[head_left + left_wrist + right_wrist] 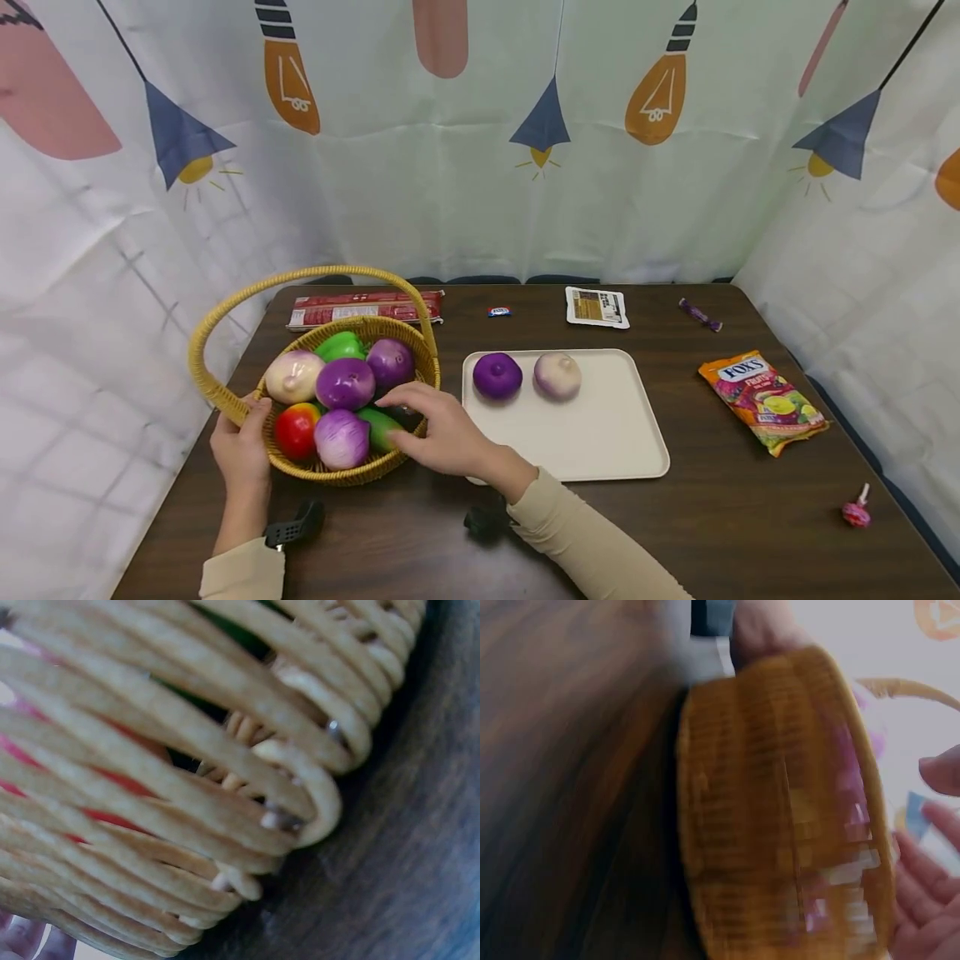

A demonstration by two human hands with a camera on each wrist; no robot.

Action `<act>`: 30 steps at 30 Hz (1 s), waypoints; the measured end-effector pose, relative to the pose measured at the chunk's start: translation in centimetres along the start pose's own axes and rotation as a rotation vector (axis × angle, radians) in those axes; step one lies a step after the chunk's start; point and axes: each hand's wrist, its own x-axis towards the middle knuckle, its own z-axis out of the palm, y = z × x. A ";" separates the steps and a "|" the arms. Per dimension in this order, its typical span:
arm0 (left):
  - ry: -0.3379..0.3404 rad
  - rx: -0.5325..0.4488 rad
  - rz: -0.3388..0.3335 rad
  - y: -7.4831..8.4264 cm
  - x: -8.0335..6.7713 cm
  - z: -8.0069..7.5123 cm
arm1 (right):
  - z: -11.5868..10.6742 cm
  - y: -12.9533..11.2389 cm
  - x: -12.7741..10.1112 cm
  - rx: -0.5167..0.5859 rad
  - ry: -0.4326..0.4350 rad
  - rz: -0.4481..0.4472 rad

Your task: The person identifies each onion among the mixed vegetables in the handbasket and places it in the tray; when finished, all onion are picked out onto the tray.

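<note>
A yellow wicker basket (pixel 341 477) with a tall arched handle (pixel 198 350) stands at the left of the table. My left hand (pixel 243 450) grips its near left rim at the foot of the handle. Over the right rim reaches my right hand (pixel 450 433), thumb and fingers spread apart beside a green cucumber (pixel 380 427) and a dark, partly hidden vegetable. The basket also holds purple onions (pixel 345 383), a whitish turnip (pixel 294 377), a red tomato (pixel 297 431) and a green pepper (pixel 341 346). In the right wrist view, the fingers (pixel 922 889) show beyond the wicker wall.
Right of the basket lies a cream tray (pixel 570 442) bearing a purple onion (pixel 497 376) and a pale turnip (pixel 557 376). Behind are a red packet (pixel 330 311), a small wrapped candy (pixel 498 312) and a white pouch (pixel 597 307). An orange candy bag (pixel 765 402) and a lollipop (pixel 856 510) lie right.
</note>
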 end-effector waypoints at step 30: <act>0.007 0.008 0.023 -0.2 -0.1 -0.2 | 1.2 0.0 4.2 0.099 -0.335 0.070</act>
